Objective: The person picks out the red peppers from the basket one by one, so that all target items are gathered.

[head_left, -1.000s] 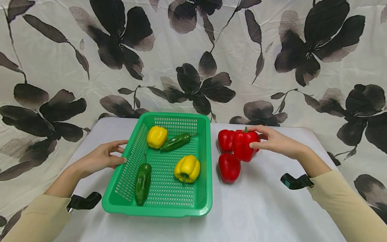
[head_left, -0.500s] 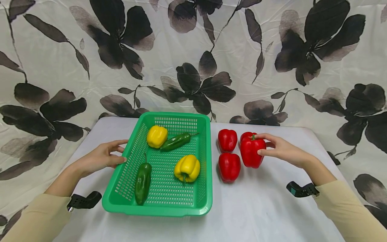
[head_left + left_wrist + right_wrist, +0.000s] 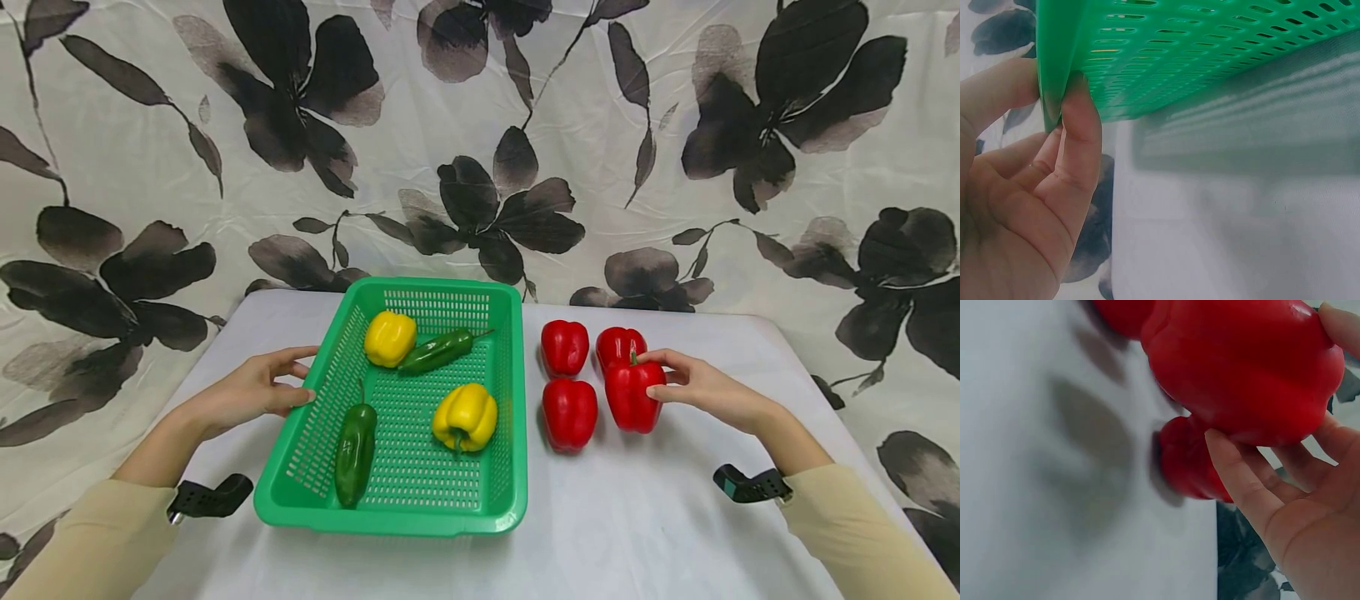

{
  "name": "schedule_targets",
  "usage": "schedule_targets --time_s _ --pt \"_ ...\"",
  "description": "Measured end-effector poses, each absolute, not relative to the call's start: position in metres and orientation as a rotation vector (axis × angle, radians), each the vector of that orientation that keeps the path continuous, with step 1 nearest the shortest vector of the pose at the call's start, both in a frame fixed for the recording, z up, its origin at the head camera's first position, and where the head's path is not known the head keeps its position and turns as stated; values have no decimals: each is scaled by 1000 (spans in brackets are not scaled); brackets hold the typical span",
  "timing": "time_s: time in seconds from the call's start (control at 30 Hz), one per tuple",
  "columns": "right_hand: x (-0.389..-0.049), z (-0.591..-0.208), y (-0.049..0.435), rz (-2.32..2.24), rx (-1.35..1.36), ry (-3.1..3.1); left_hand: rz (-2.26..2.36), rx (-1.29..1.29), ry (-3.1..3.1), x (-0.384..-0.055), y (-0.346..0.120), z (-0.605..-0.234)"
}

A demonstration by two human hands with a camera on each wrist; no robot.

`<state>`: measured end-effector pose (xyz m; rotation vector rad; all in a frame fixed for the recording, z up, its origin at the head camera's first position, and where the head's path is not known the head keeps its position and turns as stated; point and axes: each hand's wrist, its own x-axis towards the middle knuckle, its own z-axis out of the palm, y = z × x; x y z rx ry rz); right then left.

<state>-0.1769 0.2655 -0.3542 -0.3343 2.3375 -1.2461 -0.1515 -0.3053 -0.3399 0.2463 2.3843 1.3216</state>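
My left hand [image 3: 251,392] pinches the left rim of a green perforated plastic basket [image 3: 390,522]; in the left wrist view the thumb and fingers [image 3: 1079,134] lie on either side of that rim. With the right hand [image 3: 701,390] I hold a red bell pepper [image 3: 628,404] by its sides, stem up. The right wrist view has this pepper [image 3: 1241,369] raised over the white table, its shadow falling below. Behind it, partly covered, sits another red bell pepper [image 3: 619,343]. Two more, a back one [image 3: 564,348] and a front one [image 3: 569,415], stand just right of the basket.
Inside the basket are a yellow bell pepper [image 3: 390,339] at the back, another yellow one [image 3: 465,417] at the right, and two green chili peppers, one behind [image 3: 435,352] and one front left [image 3: 355,456]. A floral cloth [image 3: 480,108] hangs behind the white table [image 3: 675,517].
My right hand has carried the red bell pepper rightward and toward me, away from the other red ones, uncovering the rear pepper. The left hand and basket have stayed put.
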Motion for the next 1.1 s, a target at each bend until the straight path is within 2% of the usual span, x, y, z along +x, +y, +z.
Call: schedule_targets --time_s 0.57,1.1 --pt "-177 -383 270 -1208 -305 2286 1315 249 2397 -152 -305 -341" --pt "-180 -395 273 -1252 -317 2240 1314 218 2392 -152 -304 -343"
